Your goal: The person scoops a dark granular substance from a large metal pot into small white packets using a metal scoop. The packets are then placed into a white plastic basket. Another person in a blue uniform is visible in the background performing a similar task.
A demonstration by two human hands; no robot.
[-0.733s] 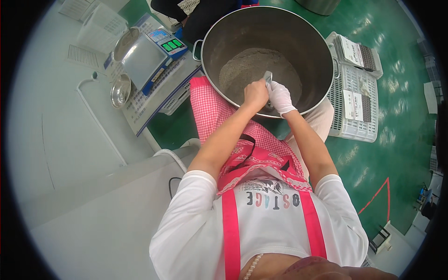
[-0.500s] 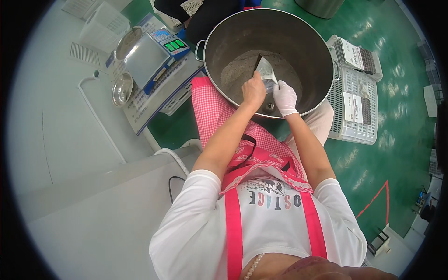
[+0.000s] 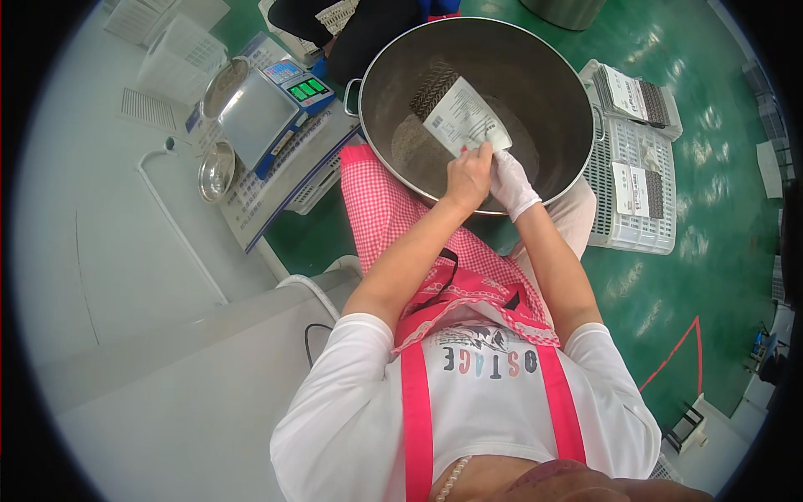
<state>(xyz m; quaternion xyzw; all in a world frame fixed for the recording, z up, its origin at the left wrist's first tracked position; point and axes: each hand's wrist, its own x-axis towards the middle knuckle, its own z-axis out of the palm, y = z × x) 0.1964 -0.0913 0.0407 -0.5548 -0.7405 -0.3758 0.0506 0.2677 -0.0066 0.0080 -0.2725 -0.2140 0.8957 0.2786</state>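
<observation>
Over the big metal pot [image 3: 545, 58], a flat pouch [image 3: 462, 115] with a white printed face and a dark patterned end is held at a tilt. My bare left hand [image 3: 470, 177] closes on its near edge. My right hand [image 3: 512, 184], in a thin white glove, is closed at the pouch's near right corner beside my left hand. A small white piece shows at that corner; I cannot make out what it is. Grey-brown powder [image 3: 410, 146] lies on the pot's bottom, partly hidden by the pouch and my hands.
At the left stand a digital scale [image 3: 263, 117], a steel bowl [image 3: 217, 171] and another bowl [image 3: 224, 88] with powder. To the right, more pouches [image 3: 637, 191] lie on a white plastic crate [image 3: 636, 238]. Another person's dark-clothed leg [image 3: 360, 50] is beyond the pot's left side.
The pouch, seen edge-on and bent before, now lies flatter with its printed face up. My left hand has shifted right and nearer, close against my right hand.
</observation>
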